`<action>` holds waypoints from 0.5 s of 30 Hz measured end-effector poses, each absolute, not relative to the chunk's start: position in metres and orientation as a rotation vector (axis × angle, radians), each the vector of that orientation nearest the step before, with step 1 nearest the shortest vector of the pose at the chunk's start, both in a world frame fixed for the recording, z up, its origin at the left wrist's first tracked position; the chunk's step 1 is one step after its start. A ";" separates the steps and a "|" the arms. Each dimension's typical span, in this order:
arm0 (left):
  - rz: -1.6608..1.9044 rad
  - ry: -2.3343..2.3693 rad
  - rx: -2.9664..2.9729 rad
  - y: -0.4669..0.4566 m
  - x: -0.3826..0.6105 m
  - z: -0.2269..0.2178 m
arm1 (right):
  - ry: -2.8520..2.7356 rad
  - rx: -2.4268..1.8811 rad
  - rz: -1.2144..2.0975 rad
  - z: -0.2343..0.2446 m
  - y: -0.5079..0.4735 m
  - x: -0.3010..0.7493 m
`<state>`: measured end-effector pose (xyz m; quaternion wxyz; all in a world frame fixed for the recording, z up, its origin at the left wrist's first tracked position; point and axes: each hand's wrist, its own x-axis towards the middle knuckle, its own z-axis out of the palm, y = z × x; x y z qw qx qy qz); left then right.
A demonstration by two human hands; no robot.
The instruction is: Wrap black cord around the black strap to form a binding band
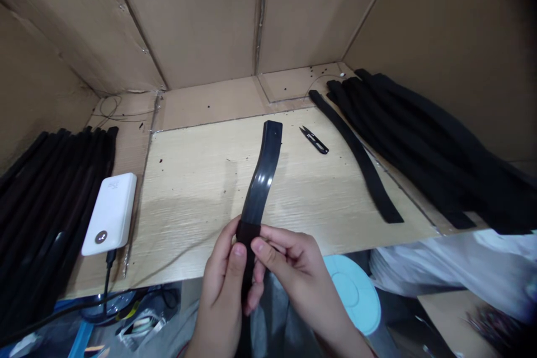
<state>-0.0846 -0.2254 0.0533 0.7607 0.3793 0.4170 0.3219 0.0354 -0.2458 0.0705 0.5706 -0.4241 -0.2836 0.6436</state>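
A glossy black curved strip [263, 173] rises from between my hands, its far end squared off and pointing away from me. Around its lower part is a matte black sleeve [248, 231], whose upper edge sits at my fingertips. My left hand [224, 285] is closed on the sleeve from the left, thumb on top. From the right, my right hand [289, 265] pinches the sleeve near its edge with thumb and fingers. The lower end of the sleeve is partly hidden behind my hands. Beyond them lies a pair of black thread snips [314, 140] on the board.
A single matte black strip [361, 162] lies right of the snips, beside a pile of black sleeves [403, 140]. More dark strips [54, 179] are stacked at left. Near them lies a white power bank [109, 213] with a cable. Cardboard walls [210, 17] enclose the worktop [188, 179].
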 end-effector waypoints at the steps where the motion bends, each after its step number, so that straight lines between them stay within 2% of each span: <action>1: 0.708 0.916 0.783 -0.226 -0.084 0.055 | -0.657 -0.988 1.514 0.071 -0.246 0.035; 9: 0.633 0.800 0.557 -0.220 -0.084 0.063 | -0.613 -0.899 1.540 0.069 -0.247 0.031; 15: 0.574 0.749 0.579 -0.210 -0.084 0.049 | -0.673 -1.017 1.384 0.070 -0.247 0.025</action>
